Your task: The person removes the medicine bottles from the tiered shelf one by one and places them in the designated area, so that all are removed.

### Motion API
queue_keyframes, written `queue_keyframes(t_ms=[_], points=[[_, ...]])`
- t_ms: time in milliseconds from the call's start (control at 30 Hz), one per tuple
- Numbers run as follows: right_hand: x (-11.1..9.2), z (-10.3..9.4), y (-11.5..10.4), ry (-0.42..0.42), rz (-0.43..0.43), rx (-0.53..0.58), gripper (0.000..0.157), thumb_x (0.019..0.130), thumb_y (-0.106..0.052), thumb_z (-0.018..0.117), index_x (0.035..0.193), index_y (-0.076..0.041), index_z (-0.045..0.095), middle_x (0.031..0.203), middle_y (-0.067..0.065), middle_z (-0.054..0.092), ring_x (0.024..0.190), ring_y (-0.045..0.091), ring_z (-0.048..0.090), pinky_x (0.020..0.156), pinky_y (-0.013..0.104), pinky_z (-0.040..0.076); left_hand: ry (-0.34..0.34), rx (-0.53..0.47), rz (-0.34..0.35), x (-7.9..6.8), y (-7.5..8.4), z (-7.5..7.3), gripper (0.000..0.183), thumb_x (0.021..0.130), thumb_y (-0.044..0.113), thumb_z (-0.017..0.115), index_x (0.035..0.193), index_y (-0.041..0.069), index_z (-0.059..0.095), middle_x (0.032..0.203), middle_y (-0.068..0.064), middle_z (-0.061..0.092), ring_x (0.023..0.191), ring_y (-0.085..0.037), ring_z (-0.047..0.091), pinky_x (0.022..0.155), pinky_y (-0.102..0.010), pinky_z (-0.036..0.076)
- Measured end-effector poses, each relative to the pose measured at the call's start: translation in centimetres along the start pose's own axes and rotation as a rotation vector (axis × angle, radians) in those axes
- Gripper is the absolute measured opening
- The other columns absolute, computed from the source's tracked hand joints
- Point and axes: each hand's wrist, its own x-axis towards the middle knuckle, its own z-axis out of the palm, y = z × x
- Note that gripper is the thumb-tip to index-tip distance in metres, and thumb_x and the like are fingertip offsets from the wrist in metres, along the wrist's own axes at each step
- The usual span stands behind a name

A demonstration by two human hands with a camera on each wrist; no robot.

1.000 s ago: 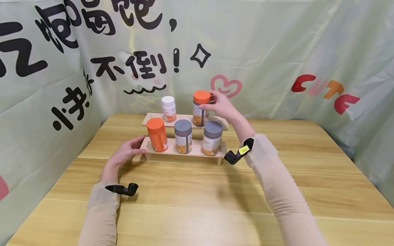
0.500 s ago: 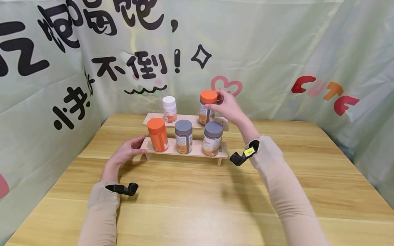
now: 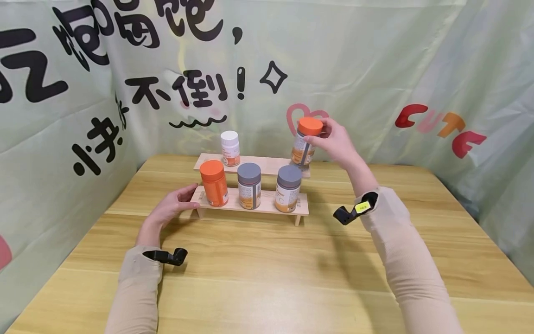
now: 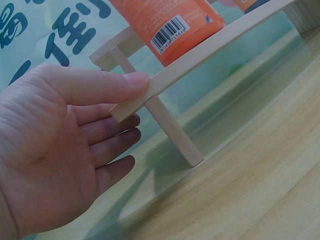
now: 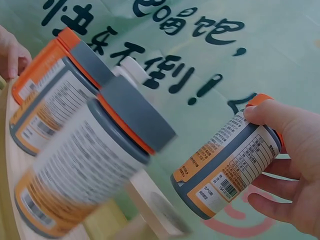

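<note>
My right hand (image 3: 338, 142) grips a grey supplement bottle with an orange lid (image 3: 306, 144), thumb at the near side and fingers behind. In the right wrist view this bottle (image 5: 227, 162) tilts, lifted over the right end of the upper shelf (image 3: 260, 163). My left hand (image 3: 174, 204) pinches the left end of the lower shelf (image 3: 233, 204), thumb on top and fingers beneath, as the left wrist view shows. On that lower shelf stand an orange bottle (image 3: 214, 184) and two grey-lidded bottles (image 3: 249, 186). A small white bottle (image 3: 230, 148) stands on the upper shelf.
The two-tier wooden rack stands on a wood-grain table (image 3: 250, 269). Behind it hangs a pale green curtain (image 3: 354, 69) with black lettering, close to the upper shelf and the held bottle.
My right hand has carried the orange-lidded grey bottle rightward along the upper shelf, lifting and tilting it. My left hand has stayed at the lower shelf's end.
</note>
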Motion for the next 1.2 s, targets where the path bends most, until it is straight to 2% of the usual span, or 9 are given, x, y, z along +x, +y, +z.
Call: queue_keyframes(t_ms=[267,433,567,800,1000,1200], points=[[-1.2,-2.9,1.5,0.068,0.062,-0.01,0.061,0.086,-0.025,0.066,0.136,-0.003,0.038,0.127,0.016,0.049,0.11,0.026,0.049,0.094,0.038,0.042,0.015,0.016,0.001,-0.1,0.1,0.1,0.075,0.085,0.004,0.063,0.144,-0.008,0.018,0.149,-0.025,0.017,0.136,-0.039,0.018,0.11,-0.049,0.017],[-2.4,-4.8,3.3,0.102,0.102,-0.023,0.064,0.087,-0.027,0.065,0.138,-0.002,0.035,0.132,0.019,0.047,0.114,0.028,0.047,0.097,0.041,0.04,0.019,0.028,-0.003,0.0,0.1,0.3,0.077,0.084,0.008,0.066,0.144,-0.006,0.02,0.149,-0.025,0.018,0.136,-0.038,0.019,0.11,-0.049,0.018],[-3.3,-5.5,5.0,0.11,0.131,-0.054,0.067,0.088,-0.031,0.064,0.139,-0.001,0.033,0.132,0.02,0.045,0.114,0.028,0.046,0.097,0.042,0.039,0.02,0.025,-0.005,0.0,0.1,0.2,0.078,0.084,0.009,0.066,0.144,-0.006,0.019,0.149,-0.025,0.017,0.136,-0.039,0.018,0.109,-0.049,0.018],[-4.4,-5.4,8.0,0.123,0.167,-0.083,0.071,0.087,-0.032,0.065,0.139,0.002,0.032,0.132,0.022,0.046,0.115,0.031,0.046,0.095,0.043,0.041,0.014,0.012,-0.001,-0.3,0.2,0.0,0.076,0.085,0.006,0.064,0.144,-0.008,0.018,0.149,-0.025,0.016,0.136,-0.038,0.017,0.11,-0.049,0.017],[-4.8,-4.4,10.1,0.132,0.172,-0.112,0.068,0.087,-0.032,0.065,0.137,0.003,0.035,0.127,0.023,0.049,0.11,0.029,0.049,0.087,0.033,0.044,0.021,0.021,-0.007,-0.3,0.1,0.0,0.077,0.085,0.007,0.065,0.144,-0.007,0.018,0.149,-0.025,0.016,0.136,-0.038,0.017,0.11,-0.049,0.017],[-5.3,-3.3,11.8,0.149,0.197,-0.12,0.068,0.086,-0.033,0.065,0.136,0.004,0.036,0.127,0.023,0.05,0.111,0.032,0.049,0.089,0.038,0.043,0.019,0.026,0.002,-0.2,0.0,0.1,0.077,0.085,0.009,0.066,0.144,-0.007,0.019,0.149,-0.024,0.018,0.136,-0.038,0.019,0.11,-0.049,0.019]])
